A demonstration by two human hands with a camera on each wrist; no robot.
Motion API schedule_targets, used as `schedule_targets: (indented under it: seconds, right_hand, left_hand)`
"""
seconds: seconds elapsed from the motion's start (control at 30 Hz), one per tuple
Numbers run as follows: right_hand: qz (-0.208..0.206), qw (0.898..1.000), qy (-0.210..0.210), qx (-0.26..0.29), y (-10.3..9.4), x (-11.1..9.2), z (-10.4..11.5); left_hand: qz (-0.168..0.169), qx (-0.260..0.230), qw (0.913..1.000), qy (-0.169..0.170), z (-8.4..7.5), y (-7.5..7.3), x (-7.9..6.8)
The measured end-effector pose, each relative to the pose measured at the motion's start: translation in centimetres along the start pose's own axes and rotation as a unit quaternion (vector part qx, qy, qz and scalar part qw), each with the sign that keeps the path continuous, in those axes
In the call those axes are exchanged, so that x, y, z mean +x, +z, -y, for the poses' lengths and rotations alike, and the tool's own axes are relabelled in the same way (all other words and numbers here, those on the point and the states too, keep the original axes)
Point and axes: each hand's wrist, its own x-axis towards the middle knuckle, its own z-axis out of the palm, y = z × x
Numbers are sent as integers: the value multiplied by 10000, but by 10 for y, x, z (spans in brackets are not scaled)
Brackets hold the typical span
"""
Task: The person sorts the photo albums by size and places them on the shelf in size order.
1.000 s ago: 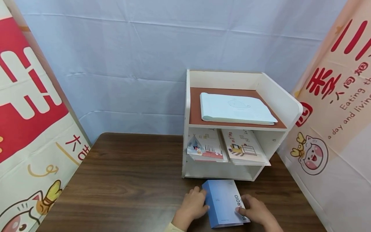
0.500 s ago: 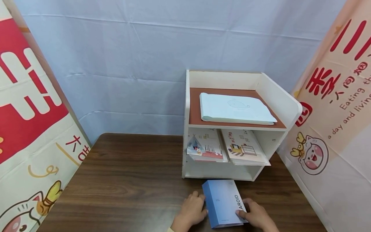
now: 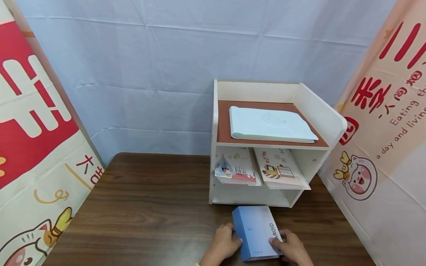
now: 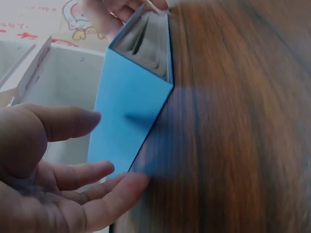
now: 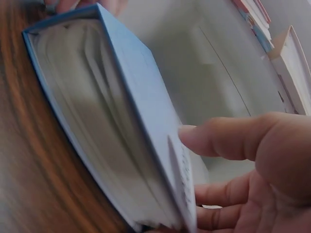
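A thick blue photo album with dark lettering on its cover lies on the brown table, in front of a small white shelf. Beside its spine is my left hand; in the left wrist view its thumb and fingers are loosely spread next to the blue spine, and firm contact cannot be made out. On the other side, my right hand holds the album's opening edge, thumb on the cover and fingers at the side. The right wrist view shows the thick stack of pale pages between the covers.
The white shelf stands behind the album. A white pad with a whale drawing lies on its top, and two stacks of illustrated booklets fill the middle level. Printed cloths hang at both sides.
My left hand has slid slightly along the spine toward the near edge. My right hand has shifted a little left on the opening edge. The album has stayed in place.
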Motion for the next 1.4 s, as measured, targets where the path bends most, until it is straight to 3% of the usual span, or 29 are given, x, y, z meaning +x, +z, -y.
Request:
schedule_targets:
  seconds: [0.17,0.4,0.63,0.87,1.1,1.3,1.4]
  right_hand:
    - [-140,9997,-5,185,6,0,0]
    - [-190,9993,-78,321,8,-1,0]
    - [-185,9939,-118,1081,14,-5,-1]
    - [-317,9859,-14,1645,19,-4,-2]
    - [-431,9796,-105,1962,19,-4,-3]
    - [99,9711,-228,2374,13,-7,-8]
    - [559,9588,-389,2759,11,-9,-11]
  left_hand:
    - [223,-962,9945,-342,-1,3,1]
    - [358,-2107,9746,-669,-2,11,-1]
    - [118,-2029,9766,-697,-5,12,0]
    - [-24,-2368,9673,-909,-7,13,2]
    - [-160,-2667,9597,-866,-3,12,1]
    - [125,-3154,9427,-1086,2,6,2]
    - [228,-3241,9381,-1204,3,4,2]
